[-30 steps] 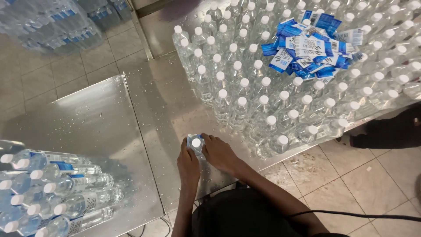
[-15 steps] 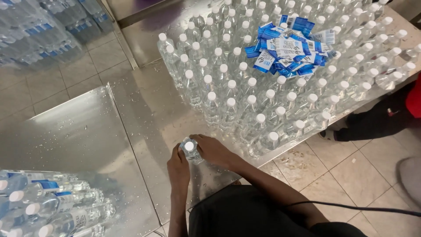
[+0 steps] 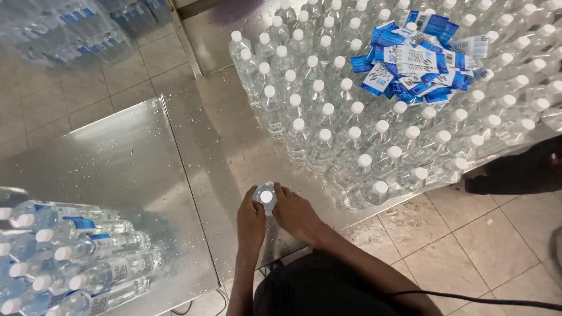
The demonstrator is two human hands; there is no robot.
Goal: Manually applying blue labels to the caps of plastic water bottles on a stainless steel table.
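both hands on one clear water bottle (image 3: 266, 198), white cap up, standing near the front edge of the wet stainless steel table (image 3: 216, 140). left hand (image 3: 252, 222) fingers curled around its left side, right hand (image 3: 295, 212) wrapped on the right. big block of upright capped bottles (image 3: 351, 111) fills the table's right half, with a heap of blue-white labels (image 3: 418, 64) on top. second steel surface (image 3: 111, 169) adjoins on the left, carrying stacked labelled bottles (image 3: 64, 257) lying flat. beige tiled floor (image 3: 486, 234); shrink-wrapped bottle packs (image 3: 64, 29) top left.
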